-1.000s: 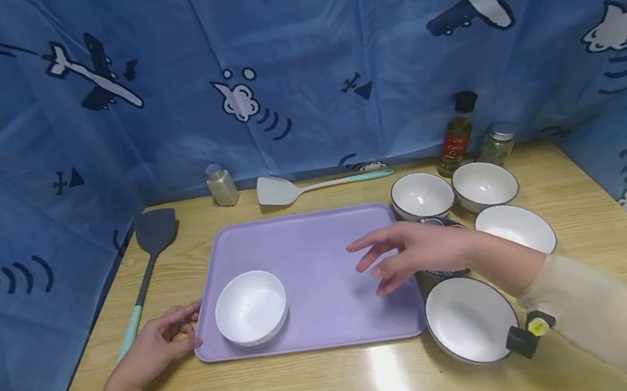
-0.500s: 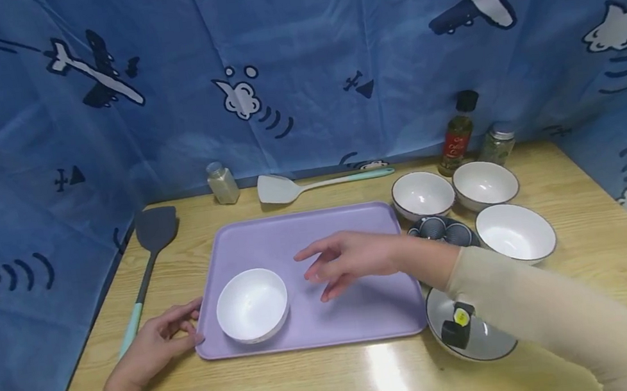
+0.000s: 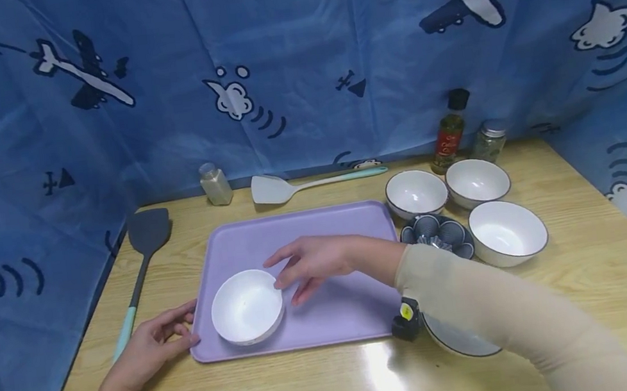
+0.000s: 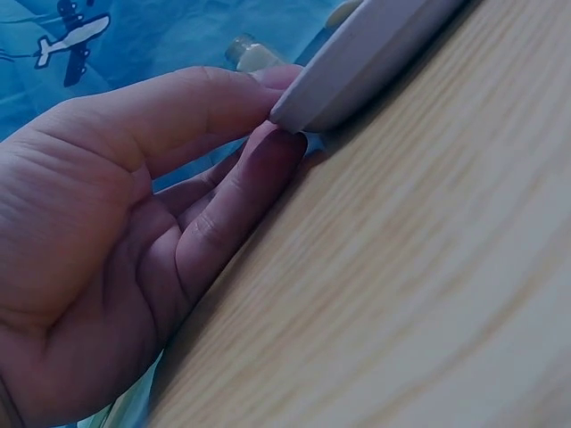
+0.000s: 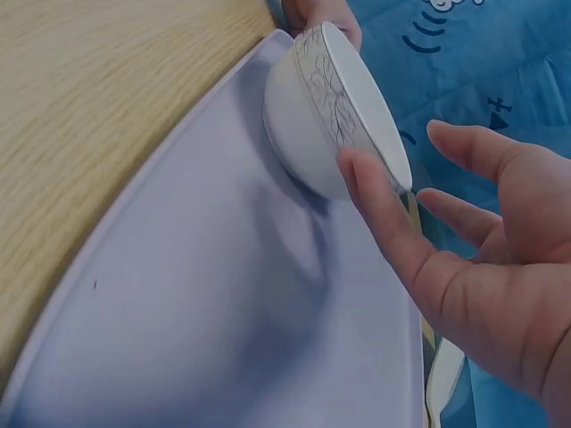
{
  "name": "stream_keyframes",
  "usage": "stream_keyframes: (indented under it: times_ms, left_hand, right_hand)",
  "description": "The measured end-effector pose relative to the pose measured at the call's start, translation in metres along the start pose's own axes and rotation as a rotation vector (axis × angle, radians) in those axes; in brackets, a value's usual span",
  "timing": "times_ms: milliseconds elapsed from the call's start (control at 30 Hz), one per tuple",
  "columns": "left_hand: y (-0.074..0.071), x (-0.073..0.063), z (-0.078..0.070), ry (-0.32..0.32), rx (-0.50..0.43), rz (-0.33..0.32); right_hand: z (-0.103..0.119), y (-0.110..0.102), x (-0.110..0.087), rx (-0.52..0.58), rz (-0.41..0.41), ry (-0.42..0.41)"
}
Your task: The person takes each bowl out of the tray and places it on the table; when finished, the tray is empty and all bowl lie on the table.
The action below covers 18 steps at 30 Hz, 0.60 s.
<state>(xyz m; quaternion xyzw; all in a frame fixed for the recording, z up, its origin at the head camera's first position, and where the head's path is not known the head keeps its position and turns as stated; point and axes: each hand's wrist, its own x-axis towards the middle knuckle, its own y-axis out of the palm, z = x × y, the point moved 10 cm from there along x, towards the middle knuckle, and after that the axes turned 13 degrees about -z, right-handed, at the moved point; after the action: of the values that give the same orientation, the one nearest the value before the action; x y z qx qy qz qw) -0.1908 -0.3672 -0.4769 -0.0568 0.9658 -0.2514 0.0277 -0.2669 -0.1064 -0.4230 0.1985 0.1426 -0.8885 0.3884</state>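
Note:
A white bowl (image 3: 247,307) with a grey leaf pattern on its outside (image 5: 323,89) stands on the left part of a lilac tray (image 3: 339,321). My left hand (image 3: 153,343) pinches the tray's left edge between thumb and fingers, as the left wrist view shows at the tray rim (image 4: 357,71). Over the tray, my right hand (image 3: 315,263) is at the bowl's right side with fingers spread and nothing gripped. In the right wrist view, the thumb (image 5: 384,205) is beside the bowl's wall; whether it touches cannot be told.
Right of the tray stand several white bowls (image 3: 508,231) and a dark patterned dish (image 3: 436,233), partly hidden by my right sleeve. A sauce bottle (image 3: 448,132), a glass jar (image 3: 489,142), a shaker (image 3: 216,185) and a white spatula (image 3: 272,190) line the back. A dark spatula (image 3: 148,232) lies left.
My right hand has moved left across the tray from its right side to the bowl. The left hand keeps its place at the tray edge, and the bowl has not moved on the tray.

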Motion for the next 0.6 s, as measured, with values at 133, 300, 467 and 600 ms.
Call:
stream_keyframes:
  times_ms: [133,300,467,600]
  left_hand:
    - [0.000,-0.001,0.000,0.010,-0.020,0.007]
    - [-0.001,0.001,0.006,-0.020,0.009,-0.017]
    - [-0.002,0.000,0.004,-0.020,0.032,-0.018]
    - [-0.001,0.000,0.005,-0.054,0.052,-0.020]
  right_hand:
    - [0.000,0.008,0.004,0.017,-0.001,0.010]
    - [-0.002,0.013,0.008,0.015,0.003,0.013]
    - [-0.005,0.017,0.014,0.029,-0.019,0.030]
    - [-0.008,0.021,0.015,0.046,-0.037,0.038]
